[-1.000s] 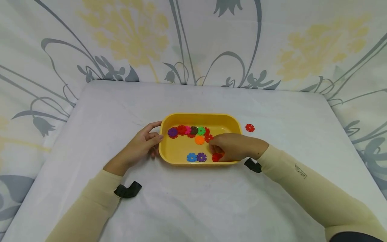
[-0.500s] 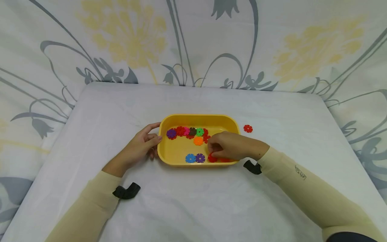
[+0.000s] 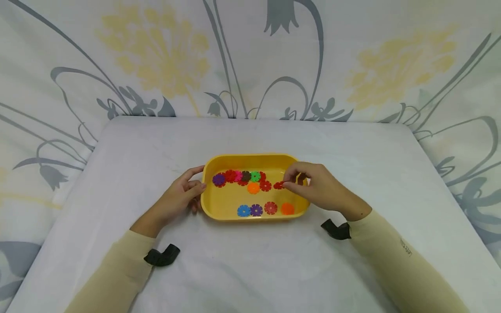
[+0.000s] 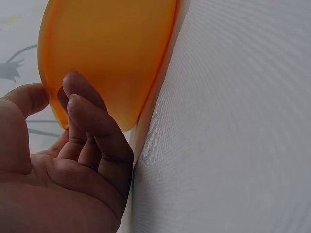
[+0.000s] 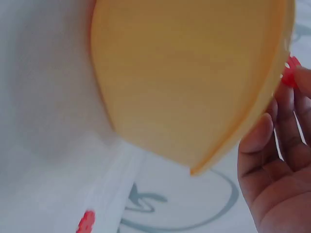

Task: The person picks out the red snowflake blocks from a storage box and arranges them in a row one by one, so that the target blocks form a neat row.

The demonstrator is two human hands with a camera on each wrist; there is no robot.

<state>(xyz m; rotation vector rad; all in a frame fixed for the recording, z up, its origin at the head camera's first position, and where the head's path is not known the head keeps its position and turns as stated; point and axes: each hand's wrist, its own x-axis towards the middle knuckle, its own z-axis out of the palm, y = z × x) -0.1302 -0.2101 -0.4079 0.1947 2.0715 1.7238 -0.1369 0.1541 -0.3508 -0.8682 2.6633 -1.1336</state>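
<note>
The left hand angles in from the near left, thumb at the rim, holding the tray by its left end. Over the right end, the right hand (its forearm slanting from the near right) pinches a red disc. The tray sits between both hands.

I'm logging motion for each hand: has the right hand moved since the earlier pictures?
Yes. Against the yellow tray in the head view, the right hand has moved rightward and toward the far side.
</note>
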